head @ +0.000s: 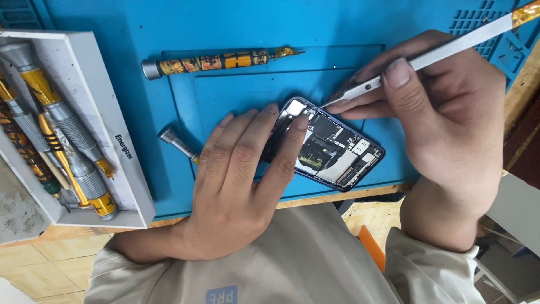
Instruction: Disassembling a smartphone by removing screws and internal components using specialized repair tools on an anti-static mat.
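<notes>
While left hand (239, 169) steadies it, opened phone (332, 149), circuit boards exposed

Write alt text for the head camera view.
A right hand aims tweezers into an opened phone that the left hand steadies on a blue mat. A screwdriver lies above; a tray holds more at left.

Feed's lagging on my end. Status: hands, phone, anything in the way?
Left hand flat on the opened phone, pinning it. Right hand grips tweezers, tips at the phone's upper edge. Loose screwdriver on the blue mat, clear of the work.
</notes>
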